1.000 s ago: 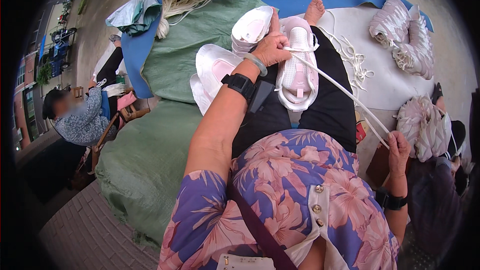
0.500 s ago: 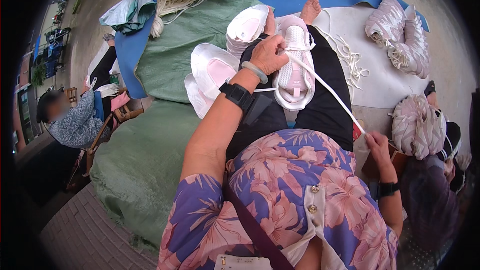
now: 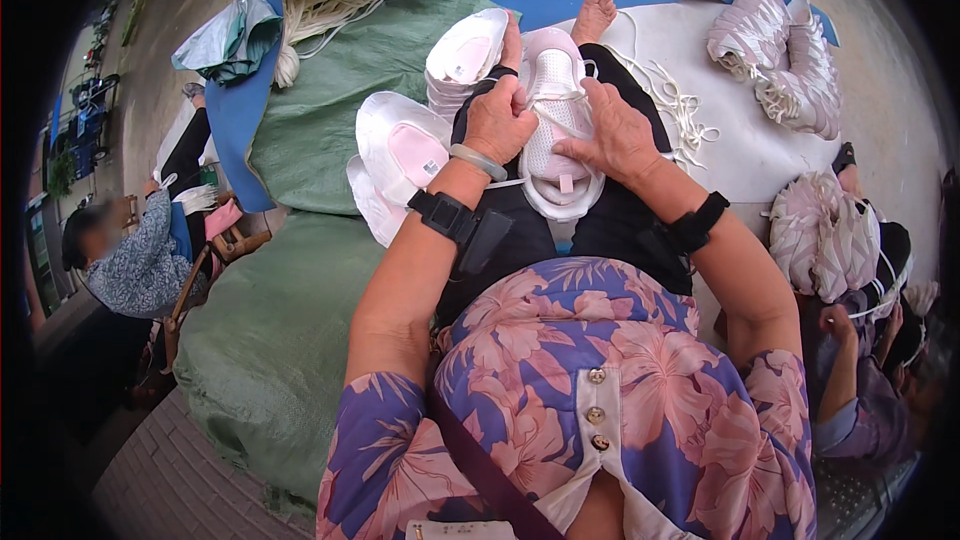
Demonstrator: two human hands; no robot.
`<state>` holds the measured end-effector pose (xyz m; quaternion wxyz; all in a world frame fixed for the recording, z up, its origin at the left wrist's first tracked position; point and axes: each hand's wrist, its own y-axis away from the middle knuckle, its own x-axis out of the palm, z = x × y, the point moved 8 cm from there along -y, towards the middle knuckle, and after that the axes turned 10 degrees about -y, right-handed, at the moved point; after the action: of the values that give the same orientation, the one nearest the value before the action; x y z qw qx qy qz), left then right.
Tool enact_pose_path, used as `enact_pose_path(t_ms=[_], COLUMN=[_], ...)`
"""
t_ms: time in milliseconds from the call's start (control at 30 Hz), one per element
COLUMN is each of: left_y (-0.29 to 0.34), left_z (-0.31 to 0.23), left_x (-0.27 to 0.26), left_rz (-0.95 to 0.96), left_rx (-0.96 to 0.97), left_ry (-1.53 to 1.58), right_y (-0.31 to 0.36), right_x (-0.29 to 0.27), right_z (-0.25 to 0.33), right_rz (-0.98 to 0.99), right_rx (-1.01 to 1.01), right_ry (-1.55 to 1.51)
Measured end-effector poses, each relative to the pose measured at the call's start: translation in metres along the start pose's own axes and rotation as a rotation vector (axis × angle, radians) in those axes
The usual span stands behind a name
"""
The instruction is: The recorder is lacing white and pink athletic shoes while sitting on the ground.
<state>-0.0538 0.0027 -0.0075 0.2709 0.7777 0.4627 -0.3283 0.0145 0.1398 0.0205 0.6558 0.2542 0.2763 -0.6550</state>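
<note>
A pink and white shoe upper (image 3: 553, 70) with a mesh tongue lies over my lap, its toe pointing away from me. White shoelace (image 3: 562, 120) crosses its front, and another stretch trails from its left side. My left hand (image 3: 500, 122) is closed at the upper's left edge, fingertips pinched together; whether lace is also between them is hidden. At the right edge, my right hand (image 3: 622, 135) grips the upper with fingers curled at the eyelet side and its thumb lying across the tongue. Stacked shoe uppers (image 3: 395, 145) rest just left of my left forearm.
Loose white laces (image 3: 675, 110) lie on a pale sheet. Bundled uppers (image 3: 780, 60) sit at the far right, with another bundle (image 3: 825, 230) nearer. Green sacking (image 3: 290, 340) fills the left, beside a lace hank (image 3: 310, 15). People sit at left (image 3: 140, 250) and right (image 3: 850, 370).
My right hand has come from the far right, where it pulled the lace taut, back to the upper's right edge. My left hand stays at the left edge.
</note>
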Motion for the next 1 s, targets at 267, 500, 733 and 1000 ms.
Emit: enact_pose_path(t_ms=[267,500,733,1000], left_y=[0.014,0.013,0.009,0.004], left_z=[-0.069,-0.070,-0.068,-0.067], left_x=[-0.004,0.017,0.027,0.031], left_rz=[-0.274,-0.180,-0.063,0.001], left_rx=[0.373,0.247,0.184,0.201], left_ry=[-0.169,-0.367,-0.530,-0.559], right_y=[0.010,0.010,0.013,0.011], right_x=[0.003,0.002,0.005,0.005], right_z=[-0.017,-0.020,-0.024,-0.023], right_rz=[0.025,-0.009,-0.047,-0.042], right_rx=[0.068,0.110,0.030,-0.035], right_ry=[-0.154,-0.206,-0.215,-0.280])
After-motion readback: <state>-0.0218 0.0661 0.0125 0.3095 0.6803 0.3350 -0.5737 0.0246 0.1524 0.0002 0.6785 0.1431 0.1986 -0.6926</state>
